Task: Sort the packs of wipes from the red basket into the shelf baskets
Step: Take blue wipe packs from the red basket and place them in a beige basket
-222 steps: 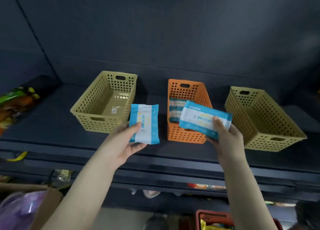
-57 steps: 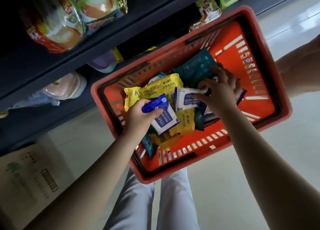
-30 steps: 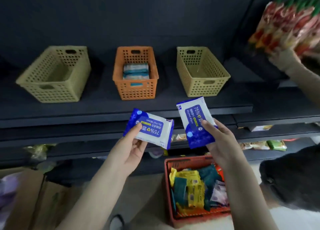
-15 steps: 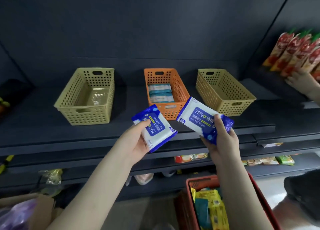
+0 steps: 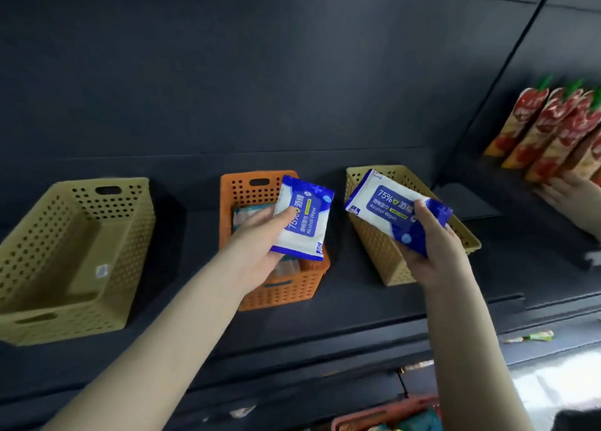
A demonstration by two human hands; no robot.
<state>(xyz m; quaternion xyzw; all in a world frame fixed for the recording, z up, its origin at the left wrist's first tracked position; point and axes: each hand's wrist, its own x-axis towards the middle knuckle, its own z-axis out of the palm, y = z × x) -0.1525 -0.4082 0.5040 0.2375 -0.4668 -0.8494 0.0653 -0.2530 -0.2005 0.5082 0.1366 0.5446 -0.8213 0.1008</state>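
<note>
My left hand [image 5: 257,242] grips a blue-and-white alcohol wipes pack [image 5: 305,219] in front of the orange basket [image 5: 279,290], which holds light blue packs [image 5: 250,211]. My right hand [image 5: 432,251] grips a second blue-and-white alcohol wipes pack [image 5: 393,208] over the right yellow basket [image 5: 377,245]. The left yellow basket [image 5: 74,255] shows only a small sticker on its floor. The red basket [image 5: 390,414] peeks in at the bottom edge with packs inside.
All three baskets stand on a dark shelf [image 5: 341,313] with a dark back wall. Red snack pouches [image 5: 553,131] stand on the neighbouring shelf at right, where another person's hand [image 5: 572,196] reaches. Lower shelves run beneath.
Both hands have risen and moved forward with their packs: the left to the orange basket, the right over the right yellow basket. The view has moved closer to the shelf.
</note>
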